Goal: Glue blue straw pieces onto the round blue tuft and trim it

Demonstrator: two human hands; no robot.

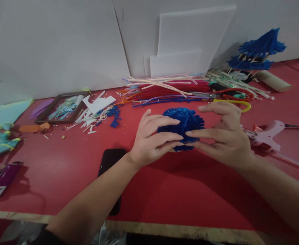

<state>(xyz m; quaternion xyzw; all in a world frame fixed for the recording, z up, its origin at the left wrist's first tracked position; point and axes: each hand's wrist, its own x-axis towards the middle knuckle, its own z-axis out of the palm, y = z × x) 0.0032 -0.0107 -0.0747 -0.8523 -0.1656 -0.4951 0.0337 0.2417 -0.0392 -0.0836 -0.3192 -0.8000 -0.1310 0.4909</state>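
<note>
Between my two hands is a blue fuzzy piece (pixel 182 119) with a scalloped edge, made of what look like pipe cleaners, held a little above the red table. My left hand (pixel 153 139) grips its left side, fingers stretched across the front. On the right, my right hand (pixel 223 136) pinches the front with thumb and fingers, its index finger raised off the piece. The fingertips of both hands almost meet at the lower front. The underside of the piece is mostly hidden.
Behind lie bundled pipe cleaners (pixel 164 88) and red-and-yellow-handled scissors (pixel 233 98). A pink glue gun (pixel 269 136) is at right, a blue roofed model (pixel 256 51) at back right. A black phone (pixel 112 160) lies under my left forearm; a brown frame (pixel 43 117) and scraps sit left.
</note>
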